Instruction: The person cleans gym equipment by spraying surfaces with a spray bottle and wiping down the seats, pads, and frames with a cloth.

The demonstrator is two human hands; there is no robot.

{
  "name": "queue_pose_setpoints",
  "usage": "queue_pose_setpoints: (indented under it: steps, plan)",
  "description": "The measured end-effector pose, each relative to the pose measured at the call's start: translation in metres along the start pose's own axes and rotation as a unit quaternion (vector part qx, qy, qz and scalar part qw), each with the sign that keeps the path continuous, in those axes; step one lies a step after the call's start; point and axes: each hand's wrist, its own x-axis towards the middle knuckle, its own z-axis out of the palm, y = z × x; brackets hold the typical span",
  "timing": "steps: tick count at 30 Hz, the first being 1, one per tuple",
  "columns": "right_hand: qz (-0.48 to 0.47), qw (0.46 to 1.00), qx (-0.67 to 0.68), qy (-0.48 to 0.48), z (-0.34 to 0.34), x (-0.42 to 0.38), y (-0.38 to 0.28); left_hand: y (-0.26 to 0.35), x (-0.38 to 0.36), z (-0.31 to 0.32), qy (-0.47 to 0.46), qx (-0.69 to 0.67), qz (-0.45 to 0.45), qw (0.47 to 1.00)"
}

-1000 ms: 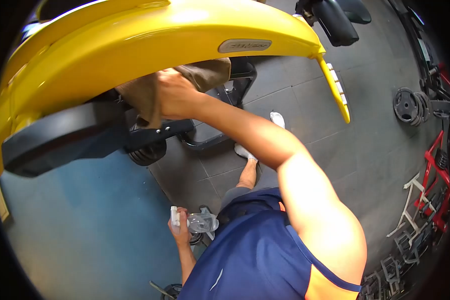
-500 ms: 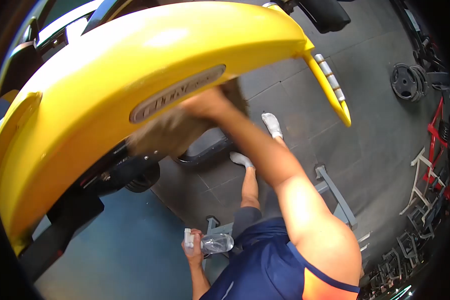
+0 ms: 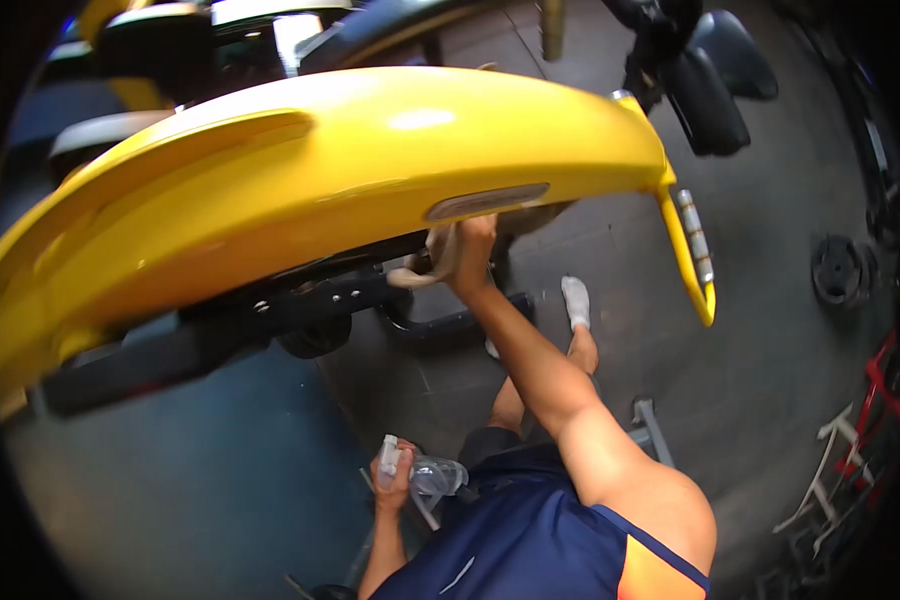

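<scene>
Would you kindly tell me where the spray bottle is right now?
In the head view, the spray bottle is low, slightly left of centre, in the left hand, beside the navy top.

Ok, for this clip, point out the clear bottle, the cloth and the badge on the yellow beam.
Clear bottle [image 3: 434, 477]: head view, on its see-through body.
Cloth [image 3: 438, 256]: head view, on its bunched part toward picture left.
Badge [image 3: 487, 202]: head view, on the middle of its face.
</scene>
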Motion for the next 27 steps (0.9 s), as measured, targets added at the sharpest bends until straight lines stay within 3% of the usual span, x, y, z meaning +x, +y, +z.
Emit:
queue_pose_setpoints:
  steps: [3,4,5,6,7,8,11,13,14,15,17,18,20,21,23,24,25,27]
  plan:
    - [0.099,0.981,0.168,-0.008,0.013,-0.018,-0.05,0.013,-0.006,0.008,0.027,-0.025,0.035,0.999]
    - [0.335,0.897,0.284,-0.053,0.0,-0.018,-0.064,0.009,-0.007,0.007,0.034,-0.027,0.051,0.998]
    - [0.363,0.799,0.478,-0.031,-0.013,-0.014,-0.059,0.006,-0.008,0.007,0.042,-0.03,0.066,0.996]
    - [0.38,0.661,0.648,-0.016,-0.025,-0.011,-0.044,-0.004,-0.007,0.005,0.046,-0.037,0.09,0.994]
    - [0.388,0.488,0.782,-0.008,-0.034,-0.008,-0.04,-0.011,-0.007,0.005,0.053,-0.045,0.111,0.991]
    - [0.468,0.504,0.724,0.056,-0.057,0.005,-0.082,-0.008,-0.01,0.006,0.058,-0.069,0.119,0.989]
    - [0.434,0.504,0.746,0.035,-0.097,0.003,-0.121,-0.007,-0.012,0.001,0.054,-0.068,0.161,0.983]
    - [0.405,0.594,0.693,0.059,-0.161,0.005,-0.166,-0.02,-0.012,-0.004,0.068,-0.083,0.17,0.98]
    - [0.29,0.627,0.723,0.015,-0.192,0.009,-0.143,-0.021,-0.015,0.0,0.089,-0.128,0.182,0.971]
    - [0.18,0.546,0.814,-0.088,-0.23,0.013,-0.134,-0.036,-0.01,0.002,0.107,-0.147,0.181,0.966]
    - [0.125,0.657,0.742,-0.044,-0.295,0.043,-0.18,-0.032,-0.014,0.003,0.127,-0.191,0.184,0.956]
    - [0.094,0.741,0.663,0.04,-0.301,0.053,-0.21,-0.034,-0.012,0.005,0.129,-0.201,0.184,0.953]
    - [-0.069,0.756,0.64,-0.119,-0.301,0.073,-0.211,-0.047,-0.01,0.007,0.136,-0.212,0.184,0.95]
    - [0.057,0.852,0.512,0.095,-0.272,0.078,-0.227,-0.052,-0.009,0.008,0.135,-0.211,0.186,0.95]
    - [0.168,0.885,0.419,0.113,-0.199,0.094,-0.208,-0.062,-0.005,0.009,0.144,-0.21,0.193,0.947]
    - [0.0,0.993,0.086,-0.079,-0.167,0.103,-0.171,-0.061,-0.005,0.008,0.14,-0.214,0.201,0.946]
    - [-0.249,0.938,-0.204,-0.126,-0.135,0.111,-0.135,-0.059,-0.005,0.008,0.137,-0.221,0.206,0.943]
    - [-0.298,0.917,-0.25,-0.093,-0.08,0.074,-0.165,-0.055,-0.01,0.009,0.148,-0.206,0.232,0.939]
